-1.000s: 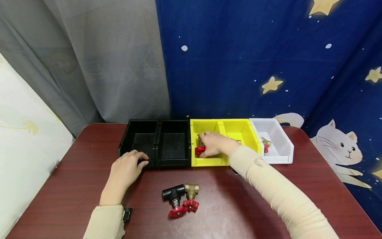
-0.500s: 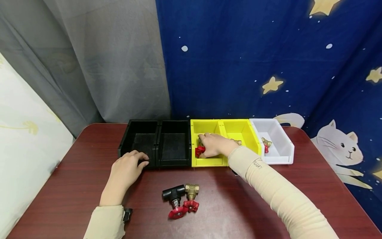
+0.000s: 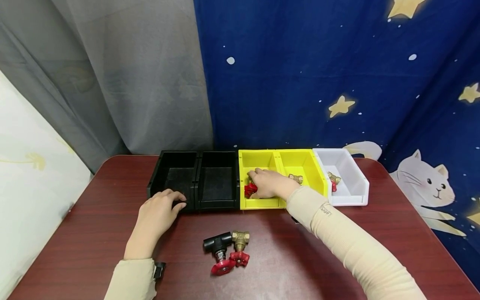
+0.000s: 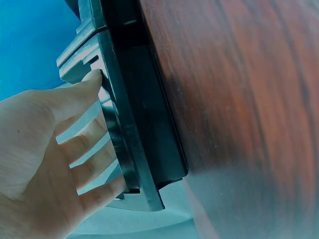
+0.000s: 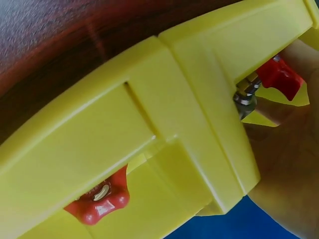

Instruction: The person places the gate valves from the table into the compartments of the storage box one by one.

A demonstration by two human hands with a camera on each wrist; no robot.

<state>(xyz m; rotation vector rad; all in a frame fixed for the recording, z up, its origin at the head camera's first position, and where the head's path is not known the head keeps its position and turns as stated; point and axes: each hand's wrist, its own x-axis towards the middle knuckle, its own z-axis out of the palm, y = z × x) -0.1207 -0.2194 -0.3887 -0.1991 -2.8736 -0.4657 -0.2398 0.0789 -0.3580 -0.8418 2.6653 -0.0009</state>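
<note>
In the head view my left hand [image 3: 159, 212] rests at the front edge of the left black bin [image 3: 173, 156]. The left wrist view shows its fairly straight fingers over the front rim [image 4: 119, 119]. My right hand [image 3: 268, 183] reaches down into the left yellow bin [image 3: 258, 203], its fingers and thumb about a valve with a red handle [image 3: 250, 190]. From the right wrist, that valve's red handle [image 5: 281, 77] and metal stem show between thumb and fingers; the front wall hides the rest. Fingertips of the right hand are partly hidden.
On the table lie a black valve [image 3: 218, 241] and a brass valve [image 3: 240, 239], both with red handles, touching. Brass valves sit in the right yellow bin [image 3: 300, 156] and the white bin [image 3: 350, 183]. The second black bin [image 3: 217, 183] adjoins the left one.
My right hand has sunk very slightly within the left yellow bin. The left hand and the valves on the table stay in place.
</note>
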